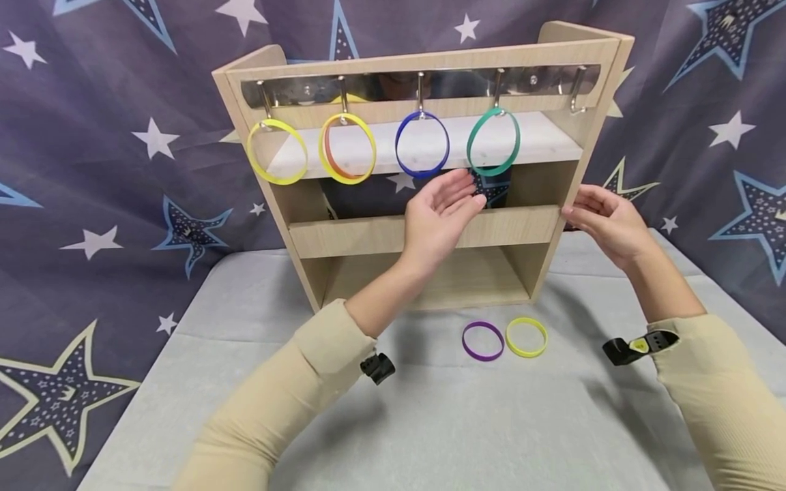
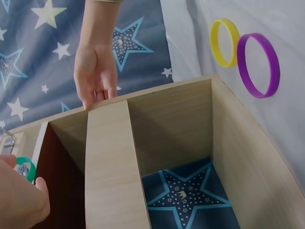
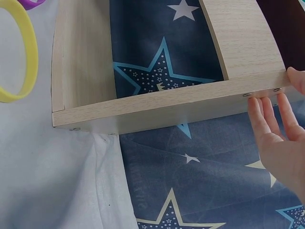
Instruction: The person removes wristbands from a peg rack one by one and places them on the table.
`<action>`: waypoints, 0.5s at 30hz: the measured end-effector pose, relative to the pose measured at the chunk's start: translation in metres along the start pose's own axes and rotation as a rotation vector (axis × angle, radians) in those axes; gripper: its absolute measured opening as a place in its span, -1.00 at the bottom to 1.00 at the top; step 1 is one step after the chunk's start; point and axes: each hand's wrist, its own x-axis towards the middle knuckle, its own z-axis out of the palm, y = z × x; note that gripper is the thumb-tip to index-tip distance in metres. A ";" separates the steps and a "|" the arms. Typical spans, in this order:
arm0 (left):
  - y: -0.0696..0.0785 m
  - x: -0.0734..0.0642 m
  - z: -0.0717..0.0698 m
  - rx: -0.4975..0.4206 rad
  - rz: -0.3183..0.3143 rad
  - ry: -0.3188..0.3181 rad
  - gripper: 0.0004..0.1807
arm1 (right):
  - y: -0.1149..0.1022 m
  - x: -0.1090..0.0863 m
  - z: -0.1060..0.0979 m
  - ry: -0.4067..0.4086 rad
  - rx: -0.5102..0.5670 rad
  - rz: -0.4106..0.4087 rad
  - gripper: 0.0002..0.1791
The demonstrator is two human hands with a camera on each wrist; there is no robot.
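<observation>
A wooden rack stands on the table, a metal hook strip across its top. Silicone wristbands hang from the hooks: a yellow wristband, a yellow one with an orange one behind it, a blue wristband and a teal wristband. Just below the teal one is my left hand, fingers extended and loosely bent, holding nothing; whether its fingertips touch the band I cannot tell. My right hand holds the rack's right side panel, thumb at the front edge and fingertips on the outer face.
On the grey cloth before the rack lie a purple wristband and a loose yellow wristband, side by side. The rightmost hook bears no band. A dark star-patterned curtain hangs behind and at both sides.
</observation>
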 end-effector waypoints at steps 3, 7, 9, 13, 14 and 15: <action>0.002 0.001 0.004 -0.031 -0.008 0.022 -0.48 | -0.001 0.001 0.001 0.007 -0.006 0.005 -0.66; 0.004 0.002 0.008 -0.065 -0.035 0.055 -0.49 | -0.001 0.001 0.001 0.017 -0.017 0.011 -0.66; 0.005 0.002 0.010 -0.073 -0.054 0.069 -0.51 | -0.001 0.001 0.001 0.024 -0.022 0.015 -0.66; 0.007 0.004 0.015 -0.072 -0.076 0.087 -0.54 | -0.001 0.000 0.001 0.032 -0.026 0.023 -0.66; 0.007 0.004 0.016 -0.070 -0.077 0.091 -0.54 | -0.001 0.000 0.001 0.034 -0.027 0.024 -0.67; 0.008 0.005 0.017 -0.066 -0.078 0.094 -0.55 | -0.001 0.000 0.001 0.034 -0.027 0.024 -0.67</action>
